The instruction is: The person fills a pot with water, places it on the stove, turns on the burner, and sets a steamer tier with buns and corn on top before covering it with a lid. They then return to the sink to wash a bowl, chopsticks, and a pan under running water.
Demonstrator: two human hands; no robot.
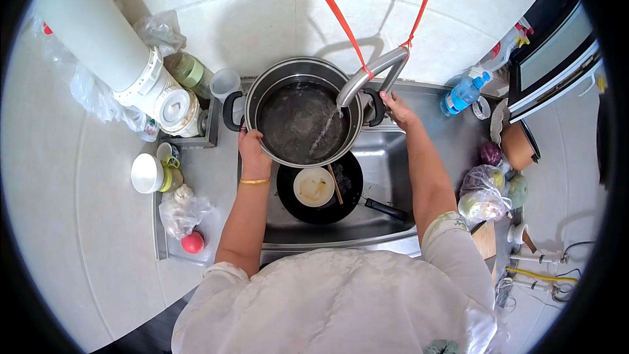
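A wide steel pot (pixel 295 69) with two black handles is held up over the sink (pixel 388 180), with water inside. Water runs into it from the faucet (pixel 373 75), which has a red ribbon tied round it. My left hand (pixel 251 149) is closed on the pot's lower left side, fingers partly hidden beneath it. At the right handle, my right hand (pixel 400 111) is closed with its fingertips against the handle. Below the pot, a black frying pan (pixel 286 193) lies in the sink, holding a small pale bowl (pixel 313 187) and chopsticks (pixel 336 183).
A blue bottle (pixel 464 95) and bagged vegetables (pixel 483 196) stand on the right counter. To the left are a white bowl (pixel 147 173), a plastic bag (pixel 182 215), a red round object (pixel 192 242) and a clear cup (pixel 225 83). A thick white pipe (pixel 98 19) rises at the left.
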